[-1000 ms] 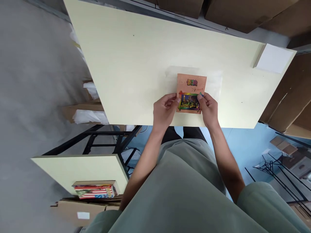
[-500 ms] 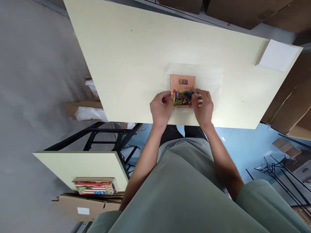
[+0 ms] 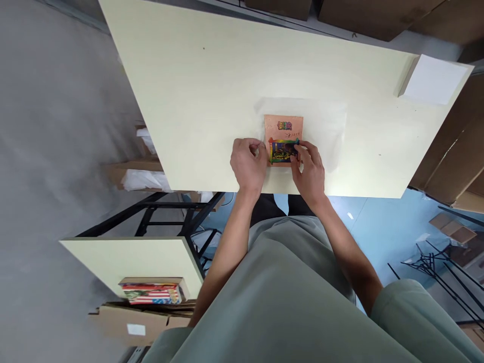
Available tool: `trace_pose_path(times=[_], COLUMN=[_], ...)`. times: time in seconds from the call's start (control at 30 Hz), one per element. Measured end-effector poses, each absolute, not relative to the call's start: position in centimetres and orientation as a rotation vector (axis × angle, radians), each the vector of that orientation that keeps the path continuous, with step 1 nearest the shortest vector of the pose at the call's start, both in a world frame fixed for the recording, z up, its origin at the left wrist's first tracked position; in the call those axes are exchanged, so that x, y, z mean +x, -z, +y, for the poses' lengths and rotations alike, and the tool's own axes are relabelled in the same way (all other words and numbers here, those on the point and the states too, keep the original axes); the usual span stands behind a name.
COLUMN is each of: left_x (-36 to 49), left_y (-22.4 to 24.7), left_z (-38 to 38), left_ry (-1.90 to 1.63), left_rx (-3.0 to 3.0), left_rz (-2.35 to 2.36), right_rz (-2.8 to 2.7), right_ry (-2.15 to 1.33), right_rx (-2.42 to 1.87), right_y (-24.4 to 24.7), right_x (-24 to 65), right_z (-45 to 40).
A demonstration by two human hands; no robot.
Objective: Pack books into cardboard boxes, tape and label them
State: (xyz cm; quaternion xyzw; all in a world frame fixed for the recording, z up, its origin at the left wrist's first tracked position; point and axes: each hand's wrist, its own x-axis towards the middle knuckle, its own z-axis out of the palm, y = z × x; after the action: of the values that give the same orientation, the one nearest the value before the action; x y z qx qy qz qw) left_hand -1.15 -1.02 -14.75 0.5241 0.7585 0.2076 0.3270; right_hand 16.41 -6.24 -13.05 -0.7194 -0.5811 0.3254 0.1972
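Observation:
An orange-brown booklet (image 3: 283,132) lies flat on the table, with colourful lettering at the top and a dark, rainbow-framed picture below. Under it spreads a thin translucent plastic sheet (image 3: 325,118), reaching out mainly to the right. My left hand (image 3: 249,161) is beside the booklet's left edge, thumb and forefinger pinched together; what they grip, if anything, is too small to make out. My right hand (image 3: 310,171) rests over the booklet's lower right part, thumb and fingers apart, fingertips on the picture.
A white box (image 3: 433,80) stands at the table's (image 3: 181,101) far right corner. Cardboard boxes (image 3: 363,17) line the back. On a lower board (image 3: 94,252) to the left sits a colourful book-like stack (image 3: 153,292). Black metal legs (image 3: 124,214) stand beneath the table's left side.
My right hand has shifted left from the booklet's right edge onto its picture, with the fingers spreading. My left hand has moved slightly left, off the booklet's edge. The view has tilted a little.

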Motion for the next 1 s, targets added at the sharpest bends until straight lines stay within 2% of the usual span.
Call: trace_pose_path(times=[0.17, 0.33, 0.53, 0.7, 1.0], left_x=[-1.1, 0.0, 4.3, 7.1, 6.8], left_y=[13.0, 9.1, 5.9, 7.3, 12.1], left_z=[-1.2, -1.4, -2.0, -2.2, -1.2], left_ry=[-0.545, -0.588, -0.633, -0.664, -0.495], left_rx=[1.347, 1.435, 1.484, 1.481, 1.423], left_rz=[1.899, 1.802, 1.517, 1.228, 1.619], right_rz=[-1.632, -1.556, -1.103, -0.910, -0.988], right_ry=[-0.896, -0.995, -1.241, -1.113, -0.915], right_rx=[-2.016, -1.982, -1.850, -1.952, -2.215], right_y=[13.0, 12.4, 9.0, 8.4, 12.4], right_x=[16.5, 17.2, 19.4, 22.8, 26.1], right_z=[-6.4, -6.0, -5.3, -5.3, -5.7])
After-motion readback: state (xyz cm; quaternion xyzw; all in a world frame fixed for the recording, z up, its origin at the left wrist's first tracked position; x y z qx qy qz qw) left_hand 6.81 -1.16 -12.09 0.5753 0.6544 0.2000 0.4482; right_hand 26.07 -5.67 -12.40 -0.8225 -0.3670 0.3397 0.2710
